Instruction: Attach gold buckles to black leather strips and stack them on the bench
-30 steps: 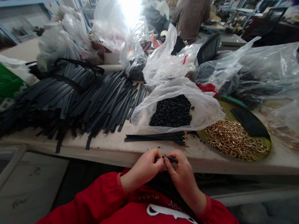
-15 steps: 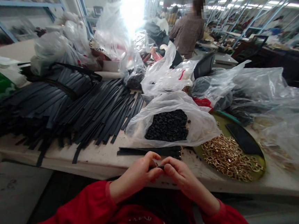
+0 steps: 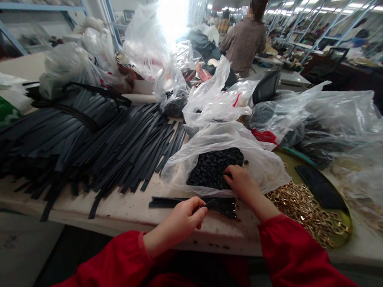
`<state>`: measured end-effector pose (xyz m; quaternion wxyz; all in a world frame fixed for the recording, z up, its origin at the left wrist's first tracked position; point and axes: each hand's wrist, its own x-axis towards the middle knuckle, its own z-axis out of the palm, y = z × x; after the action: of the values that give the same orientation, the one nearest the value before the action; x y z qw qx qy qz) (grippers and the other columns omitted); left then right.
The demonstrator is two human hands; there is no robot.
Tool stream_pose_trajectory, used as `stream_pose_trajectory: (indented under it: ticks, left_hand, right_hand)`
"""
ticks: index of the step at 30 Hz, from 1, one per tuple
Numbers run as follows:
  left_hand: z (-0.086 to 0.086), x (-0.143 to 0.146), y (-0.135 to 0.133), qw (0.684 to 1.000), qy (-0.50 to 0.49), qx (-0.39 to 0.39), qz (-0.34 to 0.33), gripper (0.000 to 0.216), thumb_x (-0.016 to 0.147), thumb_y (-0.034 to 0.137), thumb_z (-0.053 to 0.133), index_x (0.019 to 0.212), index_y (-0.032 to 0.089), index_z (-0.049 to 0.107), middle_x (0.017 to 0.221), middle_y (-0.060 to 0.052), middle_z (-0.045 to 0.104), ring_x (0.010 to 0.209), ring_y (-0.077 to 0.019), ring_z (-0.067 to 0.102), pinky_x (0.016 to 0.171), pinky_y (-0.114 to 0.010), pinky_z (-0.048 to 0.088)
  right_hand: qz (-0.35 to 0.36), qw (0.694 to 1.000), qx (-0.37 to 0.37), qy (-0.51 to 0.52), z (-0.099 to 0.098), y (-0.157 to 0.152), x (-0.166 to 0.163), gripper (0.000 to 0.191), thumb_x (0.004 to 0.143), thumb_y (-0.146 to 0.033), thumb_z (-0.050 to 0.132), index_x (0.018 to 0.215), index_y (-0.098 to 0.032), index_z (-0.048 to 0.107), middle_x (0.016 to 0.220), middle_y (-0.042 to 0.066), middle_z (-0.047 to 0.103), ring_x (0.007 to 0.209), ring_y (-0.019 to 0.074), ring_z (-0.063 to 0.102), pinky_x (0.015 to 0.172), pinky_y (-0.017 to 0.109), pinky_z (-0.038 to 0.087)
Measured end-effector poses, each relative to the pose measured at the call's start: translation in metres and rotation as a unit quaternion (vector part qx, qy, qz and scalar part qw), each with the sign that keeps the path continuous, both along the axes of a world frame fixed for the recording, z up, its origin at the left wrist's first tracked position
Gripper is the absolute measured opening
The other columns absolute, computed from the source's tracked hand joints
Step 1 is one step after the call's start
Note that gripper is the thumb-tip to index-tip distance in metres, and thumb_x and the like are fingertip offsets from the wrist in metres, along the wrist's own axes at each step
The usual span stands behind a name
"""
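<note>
Thin black strap (image 3: 215,204): flat, matte, only a short length showing. Its near end is pinched in the left hand (image 3: 181,220), thumb pressed to forefinger and the other fingers curled under, a tight, narrow grip. The free end points across toward the right hand (image 3: 243,183).

The right hand reaches forward, palm down, with its fingertips sunk in a mound of small black pieces (image 3: 210,168). The fingers are bent and close together. Cannot tell whether they have hold of a piece.

The pieces are dull, lumpy and all alike, and they fill the open mouth of a clear plastic bag (image 3: 267,168). The bag lies just beyond both hands, and the right wrist crosses its front edge.

The held strap sits between the two hands, low over the table (image 3: 123,212). It touches or lies just above a small bundle of strips (image 3: 170,202) laid flat ahead of the left hand.

Outward from the right hand is a round tray (image 3: 292,163) with a spread of gold rings (image 3: 300,205) and a dark flat piece (image 3: 321,189) on it.

Outward from the left hand, and well beyond it, is a big fanned heap of straps (image 3: 117,141).

More clear bags are piled behind. Far past them another person (image 3: 244,40) sits, back turned.
</note>
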<state>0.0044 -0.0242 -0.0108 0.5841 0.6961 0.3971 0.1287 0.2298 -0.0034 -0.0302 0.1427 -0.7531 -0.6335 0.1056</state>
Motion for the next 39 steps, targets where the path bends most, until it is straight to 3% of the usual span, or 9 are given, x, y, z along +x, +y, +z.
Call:
stream_pose_trajectory:
  ticks: [4,8,14,19,22,28,31,34,39]
  left_hand:
    - [0.009,0.003,0.001,0.999,-0.028,0.028,0.034,0.021,0.082,0.034,0.041,0.077,0.016,0.051,0.056,0.005,0.049,0.051,-0.0088,0.045,0.050,-0.019,0.033]
    - [0.019,0.005,-0.003,0.995,-0.062,0.065,0.052,0.024,0.083,0.035,0.041,0.079,0.015,0.053,0.057,0.005,0.048,0.052,-0.0086,0.044,0.049,-0.019,0.033]
    - [0.022,0.000,-0.016,0.986,-0.030,0.151,0.070,0.020,0.082,0.031,0.042,0.076,0.017,0.055,0.061,0.004,0.049,0.055,-0.0088,0.044,0.053,-0.020,0.032]
    - [0.012,0.001,-0.028,0.979,-0.005,0.180,0.092,0.018,0.081,0.029,0.043,0.073,0.017,0.053,0.060,0.005,0.049,0.054,-0.0085,0.042,0.053,-0.020,0.030]
    - [0.008,0.004,-0.033,0.981,-0.001,0.168,0.101,0.018,0.080,0.028,0.043,0.069,0.016,0.051,0.059,0.005,0.048,0.054,-0.0084,0.042,0.052,-0.020,0.030]
    - [0.009,0.006,-0.037,0.984,-0.031,0.126,0.120,0.017,0.077,0.024,0.043,0.063,0.016,0.047,0.059,0.005,0.045,0.056,-0.0082,0.040,0.052,-0.020,0.030]
    - [0.009,0.006,-0.038,0.985,-0.037,0.119,0.116,0.016,0.077,0.024,0.043,0.063,0.016,0.048,0.059,0.005,0.045,0.056,-0.0082,0.040,0.052,-0.020,0.030]
    - [0.009,0.005,-0.039,0.987,-0.028,0.113,0.108,0.017,0.076,0.025,0.042,0.064,0.015,0.049,0.058,0.005,0.044,0.055,-0.0082,0.039,0.051,-0.020,0.030]
    - [0.008,0.001,-0.038,0.991,-0.025,0.099,0.082,0.017,0.076,0.025,0.043,0.066,0.015,0.052,0.058,0.005,0.045,0.054,-0.0080,0.040,0.050,-0.019,0.030]
  right_hand:
    - [-0.008,0.978,0.052,0.201,0.014,-0.026,-0.017,0.016,0.077,-0.033,0.055,0.082,-0.018,0.053,0.069,0.000,0.057,0.063,0.0150,0.055,0.059,0.027,0.043]
    - [-0.040,0.862,0.063,0.501,0.028,-0.060,-0.051,0.027,0.065,-0.038,0.069,0.077,-0.019,0.053,0.064,-0.004,0.054,0.057,0.0120,0.052,0.054,0.024,0.042]
    - [-0.109,0.766,0.079,0.628,0.024,-0.088,-0.078,0.025,0.066,-0.037,0.069,0.077,-0.018,0.058,0.072,-0.002,0.061,0.066,0.0120,0.058,0.067,0.027,0.046]
    - [-0.175,0.688,0.168,0.684,0.010,-0.092,-0.100,0.020,0.070,-0.034,0.066,0.082,-0.020,0.056,0.079,-0.002,0.060,0.070,0.0114,0.059,0.070,0.028,0.047]
    - [-0.201,0.696,0.215,0.655,0.006,-0.094,-0.114,0.023,0.071,-0.033,0.064,0.088,-0.021,0.053,0.083,-0.001,0.058,0.072,0.0127,0.058,0.071,0.030,0.047]
    - [-0.155,0.857,0.311,0.380,0.000,-0.105,-0.119,0.016,0.079,-0.029,0.055,0.091,-0.020,0.055,0.088,0.004,0.056,0.083,0.0178,0.054,0.078,0.036,0.043]
    - [-0.117,0.887,0.308,0.323,-0.003,-0.109,-0.117,0.015,0.080,-0.029,0.053,0.091,-0.021,0.059,0.088,0.005,0.056,0.084,0.0186,0.053,0.078,0.037,0.043]
    - [-0.146,0.860,0.268,0.408,-0.004,-0.109,-0.114,0.019,0.081,-0.036,0.052,0.086,-0.020,0.061,0.084,0.004,0.058,0.080,0.0182,0.055,0.075,0.036,0.044]
    - [-0.184,0.718,0.131,0.658,-0.003,-0.109,-0.111,0.025,0.074,-0.043,0.059,0.084,-0.020,0.060,0.074,0.000,0.060,0.062,0.0126,0.054,0.062,0.028,0.044]
